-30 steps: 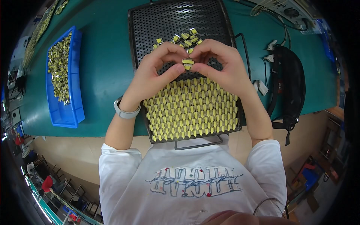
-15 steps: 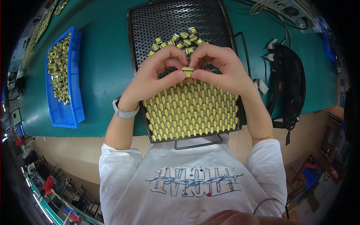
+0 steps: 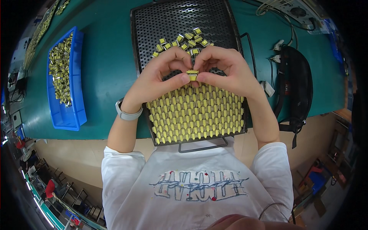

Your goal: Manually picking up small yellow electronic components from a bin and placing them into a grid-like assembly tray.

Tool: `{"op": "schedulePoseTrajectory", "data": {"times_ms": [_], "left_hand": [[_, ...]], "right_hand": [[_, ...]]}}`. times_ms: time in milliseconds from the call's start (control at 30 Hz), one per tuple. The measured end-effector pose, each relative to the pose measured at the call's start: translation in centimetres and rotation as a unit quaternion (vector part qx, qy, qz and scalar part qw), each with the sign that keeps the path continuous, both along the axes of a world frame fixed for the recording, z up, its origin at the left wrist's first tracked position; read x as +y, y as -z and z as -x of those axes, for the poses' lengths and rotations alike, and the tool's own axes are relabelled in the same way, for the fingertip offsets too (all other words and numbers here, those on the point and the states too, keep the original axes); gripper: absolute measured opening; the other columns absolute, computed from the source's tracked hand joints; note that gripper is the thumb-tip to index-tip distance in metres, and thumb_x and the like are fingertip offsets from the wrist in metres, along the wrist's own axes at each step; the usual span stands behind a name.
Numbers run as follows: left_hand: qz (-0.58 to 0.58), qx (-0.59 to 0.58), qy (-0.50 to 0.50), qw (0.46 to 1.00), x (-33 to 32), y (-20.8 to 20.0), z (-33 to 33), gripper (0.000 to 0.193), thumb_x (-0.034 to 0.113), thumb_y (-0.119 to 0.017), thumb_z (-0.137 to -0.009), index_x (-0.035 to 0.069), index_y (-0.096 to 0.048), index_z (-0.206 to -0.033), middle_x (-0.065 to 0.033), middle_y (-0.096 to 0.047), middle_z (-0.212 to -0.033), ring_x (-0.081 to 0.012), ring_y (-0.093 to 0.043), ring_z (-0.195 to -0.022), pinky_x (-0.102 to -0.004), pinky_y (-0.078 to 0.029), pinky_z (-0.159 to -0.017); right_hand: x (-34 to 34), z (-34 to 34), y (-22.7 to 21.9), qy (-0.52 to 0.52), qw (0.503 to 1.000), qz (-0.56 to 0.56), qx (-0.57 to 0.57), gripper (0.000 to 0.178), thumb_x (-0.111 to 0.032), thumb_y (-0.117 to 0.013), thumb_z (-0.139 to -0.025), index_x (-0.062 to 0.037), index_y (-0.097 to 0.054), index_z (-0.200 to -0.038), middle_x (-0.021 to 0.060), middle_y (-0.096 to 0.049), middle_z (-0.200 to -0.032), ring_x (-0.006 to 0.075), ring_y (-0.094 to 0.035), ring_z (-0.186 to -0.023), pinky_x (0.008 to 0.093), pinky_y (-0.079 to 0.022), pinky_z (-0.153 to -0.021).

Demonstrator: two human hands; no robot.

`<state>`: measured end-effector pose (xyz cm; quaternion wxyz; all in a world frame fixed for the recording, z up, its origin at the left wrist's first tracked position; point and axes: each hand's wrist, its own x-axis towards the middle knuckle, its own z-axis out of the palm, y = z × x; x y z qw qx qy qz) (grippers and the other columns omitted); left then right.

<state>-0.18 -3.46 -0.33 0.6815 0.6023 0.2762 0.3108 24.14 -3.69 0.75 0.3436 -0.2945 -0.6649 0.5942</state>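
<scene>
Over the middle of a black perforated tray point(image 3: 184, 17), my left hand point(image 3: 159, 74) and my right hand point(image 3: 228, 73) meet at a small yellow-taped transformer point(image 3: 192, 76). Each hand pinches one side of it between thumb and fingers. Below my hands, tight rows of the same yellow parts point(image 3: 197, 115) cover the near half of the tray. Just beyond my fingertips lies a loose scatter of more transformers point(image 3: 188, 40), some with shiny metal sides showing. My hands hide part of the tray's middle.
On the left of the green table point(image 3: 105, 57) stands a blue bin point(image 3: 78, 92) heaped with similar parts. To the right lie a black waist bag point(image 3: 297, 84), white plugs point(image 3: 269, 89) and cables. Wire handles stick out from the tray's near and right sides.
The transformer has turned slightly between my fingertips, showing a different face. Both hands stay in almost the same place.
</scene>
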Motion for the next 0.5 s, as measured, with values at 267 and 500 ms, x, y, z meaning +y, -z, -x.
{"op": "schedulePoseTrajectory", "data": {"times_ms": [267,500], "left_hand": [[0.027,-0.014,0.009,1.000,0.15,0.14,0.10,0.027,0.009,-0.069,-0.095,0.001,-0.055,-0.117,-0.0010,-0.059,-0.109,-0.0089,-0.066,-0.099,-0.0269,-0.049,-0.093],[0.047,-0.021,0.021,0.998,0.03,-0.33,0.08,0.025,0.009,-0.068,-0.096,0.001,-0.055,-0.116,-0.0016,-0.062,-0.107,-0.0090,-0.066,-0.098,-0.0263,-0.049,-0.091]], "right_hand": [[-0.04,0.16,-0.07,0.005,1.000,0.020,0.024,0.023,-0.001,-0.076,-0.087,0.0004,-0.066,-0.108,0.0049,-0.066,-0.102,0.0126,-0.066,-0.091,0.0291,-0.055,-0.086],[0.03,0.17,-0.08,-0.006,0.998,0.045,0.036,0.025,0.000,-0.077,-0.086,-0.0003,-0.066,-0.108,0.0048,-0.066,-0.101,0.0131,-0.067,-0.092,0.0306,-0.055,-0.087]]}}
